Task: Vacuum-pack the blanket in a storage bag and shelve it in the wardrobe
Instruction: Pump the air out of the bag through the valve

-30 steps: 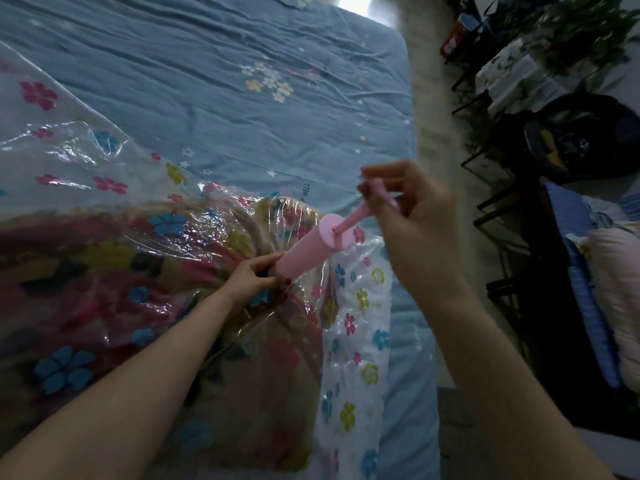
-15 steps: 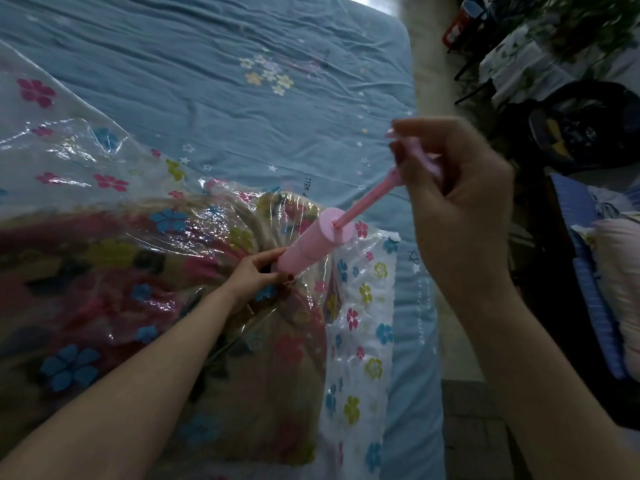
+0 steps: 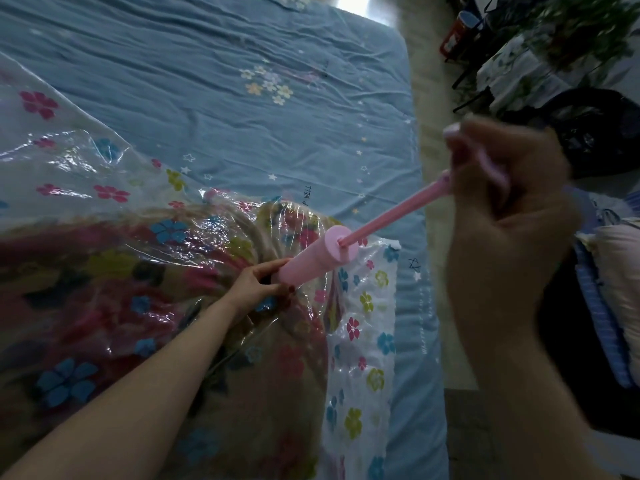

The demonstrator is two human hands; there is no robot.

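A clear storage bag [image 3: 104,174] printed with coloured flowers lies on the bed, and a multicoloured blanket [image 3: 114,306] fills it. A pink hand pump [image 3: 318,258] stands tilted on the bag near its right side. My left hand [image 3: 258,284] grips the base of the pump barrel where it meets the bag. My right hand [image 3: 502,216] holds the pump's handle, close to the camera, with the pink rod [image 3: 398,216] drawn far out of the barrel.
The blue bed sheet [image 3: 242,133] stretches beyond the bag to the bed's right edge. Beside the bed runs a strip of pale floor [image 3: 433,98]. At the right stand dark furniture, a plant [image 3: 571,32] and a pink pillow [image 3: 616,282].
My right hand has pulled the pump handle up and to the right, drawing the rod out of the barrel. My left hand has stayed at the pump's base.
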